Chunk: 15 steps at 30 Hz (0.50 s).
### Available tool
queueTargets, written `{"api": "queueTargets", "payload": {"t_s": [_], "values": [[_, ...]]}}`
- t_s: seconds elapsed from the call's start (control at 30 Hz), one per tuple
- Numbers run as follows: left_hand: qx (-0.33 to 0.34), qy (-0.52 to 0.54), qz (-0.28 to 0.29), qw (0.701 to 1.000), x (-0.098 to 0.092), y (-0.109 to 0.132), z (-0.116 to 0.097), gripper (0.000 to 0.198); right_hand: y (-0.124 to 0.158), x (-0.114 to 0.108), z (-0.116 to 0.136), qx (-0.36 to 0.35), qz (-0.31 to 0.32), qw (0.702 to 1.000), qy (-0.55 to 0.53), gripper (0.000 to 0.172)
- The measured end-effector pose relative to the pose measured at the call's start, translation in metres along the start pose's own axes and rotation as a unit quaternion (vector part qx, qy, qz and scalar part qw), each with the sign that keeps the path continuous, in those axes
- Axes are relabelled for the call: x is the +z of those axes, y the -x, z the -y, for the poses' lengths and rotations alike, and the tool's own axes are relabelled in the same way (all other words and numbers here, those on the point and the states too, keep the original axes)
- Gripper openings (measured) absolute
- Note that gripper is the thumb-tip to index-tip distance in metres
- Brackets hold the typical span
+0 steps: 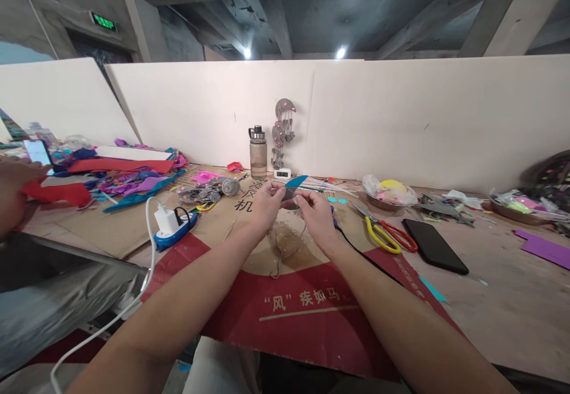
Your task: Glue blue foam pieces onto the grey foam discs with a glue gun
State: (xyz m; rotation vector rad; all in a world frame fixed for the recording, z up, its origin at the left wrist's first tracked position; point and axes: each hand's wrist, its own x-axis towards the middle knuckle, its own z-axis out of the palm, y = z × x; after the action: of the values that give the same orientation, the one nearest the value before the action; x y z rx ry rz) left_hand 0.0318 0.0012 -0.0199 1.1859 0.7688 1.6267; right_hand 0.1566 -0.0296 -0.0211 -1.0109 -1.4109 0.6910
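Observation:
My left hand (268,204) and my right hand (317,211) are close together above the cardboard, fingertips pinched. Between them is a small grey felt-like piece (289,198), partly covered by my fingers. A pointed blue felt-like piece (296,181) sticks up just above it; which fingers grip it is hard to tell. Thin grey yarn (278,258) trails below my hands onto the cardboard (243,240). Right of my right hand lie scissors with yellow handles (382,236) and scissors with red handles (403,236). A grey yarn ball (230,186) rests left of my hands.
At left are a blue power strip (176,232) with a white plug and heaped coloured fabric (133,171). A bottle (258,155), small clock (282,174) and grey hanging ornament (284,129) are near the white partition (401,114). A phone (435,246) lies right; another person's hand (15,183) is far left.

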Motion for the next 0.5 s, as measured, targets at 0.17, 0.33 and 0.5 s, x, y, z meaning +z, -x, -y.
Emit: {"api": "queueTargets", "payload": {"t_s": [0.17,0.33,0.5], "values": [[0.026,0.019,-0.062,0.998,-0.016,-0.015,-0.008,0.019,0.001,0.001,-0.002,0.012,0.032,0.999,0.015,0.026],[0.067,0.050,-0.133,0.988,-0.038,-0.032,-0.023,0.014,0.004,0.000,0.000,-0.009,0.067,0.996,0.050,0.026],[0.088,0.075,-0.186,0.976,-0.055,-0.042,-0.032,0.011,0.015,0.003,0.014,-0.116,0.173,0.972,0.112,0.022]]}}
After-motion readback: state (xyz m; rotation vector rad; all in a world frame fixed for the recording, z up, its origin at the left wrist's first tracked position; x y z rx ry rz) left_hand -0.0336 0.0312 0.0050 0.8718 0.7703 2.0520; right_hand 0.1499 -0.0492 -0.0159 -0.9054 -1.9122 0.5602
